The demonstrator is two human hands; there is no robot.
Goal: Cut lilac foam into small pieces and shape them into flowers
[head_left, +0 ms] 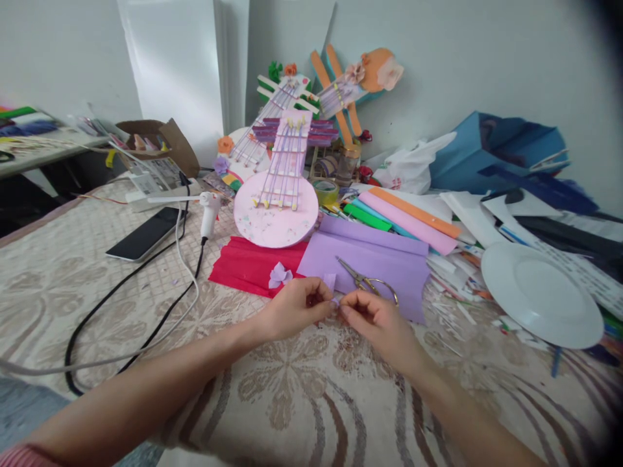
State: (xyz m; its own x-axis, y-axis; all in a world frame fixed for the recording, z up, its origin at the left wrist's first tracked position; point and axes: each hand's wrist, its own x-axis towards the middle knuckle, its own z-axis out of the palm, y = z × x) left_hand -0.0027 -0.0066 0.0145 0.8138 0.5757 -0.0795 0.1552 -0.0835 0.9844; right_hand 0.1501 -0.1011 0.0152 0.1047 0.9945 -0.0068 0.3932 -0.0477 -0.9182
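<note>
My left hand and my right hand meet above the patterned tablecloth, each with thumb and fingertips pinched. Between them is a small piece of lilac crepe paper, mostly covered by the fingers. Just beyond lies a short lilac strip on a sheet of lilac crepe paper. Gold-handled scissors rest on that sheet, their handles close to my right hand. A lilac paper flower sits on red crepe paper beyond my left hand.
A pink paper guitar leans against others at the back. Left are a white glue gun, cables and a black phone. Right are rolled crepe papers, scraps, a white plate and a blue bag.
</note>
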